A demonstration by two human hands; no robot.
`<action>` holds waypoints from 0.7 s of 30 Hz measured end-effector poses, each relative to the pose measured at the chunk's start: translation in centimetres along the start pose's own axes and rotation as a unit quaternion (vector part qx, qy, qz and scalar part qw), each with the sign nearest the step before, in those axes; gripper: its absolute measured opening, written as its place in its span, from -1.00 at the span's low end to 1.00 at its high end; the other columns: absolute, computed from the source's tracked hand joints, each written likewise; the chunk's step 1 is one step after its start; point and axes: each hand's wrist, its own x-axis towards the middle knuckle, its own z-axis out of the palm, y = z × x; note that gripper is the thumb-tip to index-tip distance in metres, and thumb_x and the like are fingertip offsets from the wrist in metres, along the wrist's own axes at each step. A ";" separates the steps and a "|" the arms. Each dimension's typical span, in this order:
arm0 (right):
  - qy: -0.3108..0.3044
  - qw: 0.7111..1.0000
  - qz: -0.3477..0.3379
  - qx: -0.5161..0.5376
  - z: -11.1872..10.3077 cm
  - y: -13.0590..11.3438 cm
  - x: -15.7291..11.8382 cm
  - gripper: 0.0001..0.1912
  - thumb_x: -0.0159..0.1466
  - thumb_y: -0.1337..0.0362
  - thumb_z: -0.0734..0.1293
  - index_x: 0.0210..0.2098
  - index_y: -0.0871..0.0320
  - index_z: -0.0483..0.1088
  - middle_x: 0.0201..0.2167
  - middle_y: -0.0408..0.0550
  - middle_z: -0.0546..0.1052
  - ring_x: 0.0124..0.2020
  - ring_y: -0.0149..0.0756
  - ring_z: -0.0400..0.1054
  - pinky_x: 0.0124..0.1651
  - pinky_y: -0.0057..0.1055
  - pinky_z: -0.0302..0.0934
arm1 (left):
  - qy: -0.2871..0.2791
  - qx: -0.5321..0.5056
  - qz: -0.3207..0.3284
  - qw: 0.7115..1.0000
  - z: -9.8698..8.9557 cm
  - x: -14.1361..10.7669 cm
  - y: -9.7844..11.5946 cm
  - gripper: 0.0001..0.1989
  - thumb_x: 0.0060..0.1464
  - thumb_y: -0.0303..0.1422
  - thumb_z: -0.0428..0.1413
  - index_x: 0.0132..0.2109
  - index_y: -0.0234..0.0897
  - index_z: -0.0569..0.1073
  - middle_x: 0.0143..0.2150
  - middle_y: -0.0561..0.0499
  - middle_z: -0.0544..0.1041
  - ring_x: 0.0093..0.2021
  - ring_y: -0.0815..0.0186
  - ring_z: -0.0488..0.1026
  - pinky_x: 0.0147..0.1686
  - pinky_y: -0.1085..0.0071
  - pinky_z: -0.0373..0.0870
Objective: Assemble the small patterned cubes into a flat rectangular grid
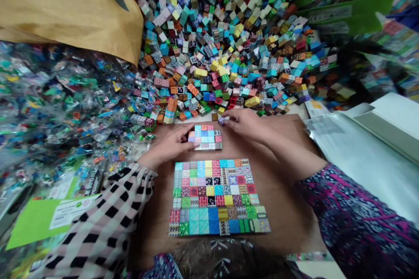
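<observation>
My left hand [173, 143] grips the left side of a small grid of printed cubes [206, 137], its thumb along the near edge and its fingers at the far left corner. A small purple cube [221, 120] is pinched between the fingertips of my right hand [244, 124], just beyond the grid's right far corner. Beside it on the brown board [275, 157] sits a single brown cube [214, 117]. Closer to me lies a larger flat grid of printed cubes [216, 196], in rows of mixed colours and patterns.
A big heap of loose cubes [222, 48] rises beyond the board. Plastic-wrapped small parts [65, 104] cover the left, below a yellow sheet [81, 17]. Green cards [343, 4] stand at the back right; clear plastic sleeves [366, 157] lie right. A green labelled card [36, 220] lies front left.
</observation>
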 end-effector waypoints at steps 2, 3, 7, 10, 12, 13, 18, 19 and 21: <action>0.008 0.997 0.004 -0.071 0.3 0.1 0.3 -0.68 0.37 0.29 0.27 0.06 0.14 0.52 -0.11 0.11 0.61 -0.11 -0.06 0.47 -0.10 -0.23 0.27 | 0.004 -0.002 -0.002 1.000 0.1 0.0 -0.2 -0.21 0.06 -0.18 0.26 0.42 -0.08 0.26 0.22 -0.08 0.52 0.12 0.04 0.48 0.07 0.10 0.46; 0.001 0.995 0.004 -0.100 0.5 0.0 0.4 -0.67 0.38 0.28 0.25 0.07 0.15 0.51 -0.13 0.12 0.60 -0.14 -0.06 0.46 -0.14 -0.24 0.26 | 0.005 -0.002 -0.003 1.000 0.2 0.0 -0.3 -0.20 0.05 -0.19 0.27 0.42 -0.08 0.26 0.21 -0.08 0.53 0.12 0.04 0.49 0.06 0.10 0.46; -0.012 0.990 0.016 -0.137 1.0 -0.1 0.5 -0.68 0.42 0.29 0.20 0.05 0.19 0.49 -0.18 0.12 0.56 -0.27 -0.16 0.41 -0.24 -0.29 0.18 | 0.010 0.002 0.000 1.000 0.3 0.0 -0.5 -0.20 0.02 -0.25 0.28 0.41 -0.08 0.28 0.18 -0.07 0.55 0.10 0.04 0.49 0.05 0.12 0.47; -0.018 0.994 0.003 -0.110 1.0 0.0 0.5 -0.74 0.38 0.33 0.25 -0.03 0.22 0.51 -0.17 0.12 0.55 -0.26 -0.19 0.39 -0.23 -0.30 0.19 | 0.011 0.006 0.004 1.000 0.2 0.1 -0.5 -0.20 0.02 -0.26 0.27 0.41 -0.07 0.28 0.19 -0.07 0.54 0.09 0.05 0.50 0.05 0.12 0.46; -0.022 0.996 -0.017 -0.086 0.9 0.2 0.5 -0.79 0.36 0.36 0.27 -0.10 0.24 0.53 -0.18 0.12 0.56 -0.23 -0.18 0.40 -0.18 -0.29 0.22 | 0.008 0.011 0.003 1.000 0.1 0.1 -0.4 -0.20 0.02 -0.25 0.26 0.41 -0.07 0.27 0.19 -0.08 0.54 0.08 0.06 0.50 0.04 0.12 0.46; -0.024 0.997 -0.025 -0.072 0.9 0.3 0.5 -0.80 0.34 0.38 0.29 -0.13 0.23 0.54 -0.19 0.12 0.57 -0.22 -0.17 0.40 -0.15 -0.28 0.23 | 0.006 0.016 0.002 1.000 0.1 0.1 -0.2 -0.20 0.02 -0.25 0.26 0.41 -0.07 0.27 0.19 -0.09 0.54 0.07 0.07 0.50 0.03 0.12 0.46; -0.034 0.999 -0.025 0.025 1.2 0.3 0.8 -0.81 0.35 0.37 0.31 -0.21 0.17 0.60 -0.18 0.09 0.63 -0.17 -0.14 0.47 -0.03 -0.20 0.29 | -0.002 0.031 0.001 1.000 -0.2 0.0 0.5 -0.21 0.03 -0.22 0.27 0.41 -0.07 0.28 0.20 -0.07 0.54 0.05 0.07 0.50 0.05 0.11 0.45; -0.036 0.998 -0.021 0.042 1.4 0.2 0.8 -0.80 0.35 0.36 0.31 -0.20 0.16 0.60 -0.17 0.09 0.64 -0.16 -0.14 0.48 -0.01 -0.19 0.30 | -0.002 0.030 0.003 1.000 -0.2 -0.1 0.5 -0.21 0.04 -0.21 0.27 0.41 -0.07 0.28 0.20 -0.06 0.53 0.06 0.07 0.50 0.06 0.10 0.45; -0.039 0.996 -0.012 0.076 1.6 0.1 0.8 -0.79 0.34 0.38 0.31 -0.17 0.14 0.62 -0.12 0.07 0.65 -0.13 -0.13 0.50 0.02 -0.17 0.31 | -0.001 0.028 0.004 1.000 -0.2 -0.1 0.4 -0.20 0.04 -0.19 0.27 0.42 -0.07 0.27 0.22 -0.07 0.52 0.08 0.06 0.50 0.07 0.10 0.44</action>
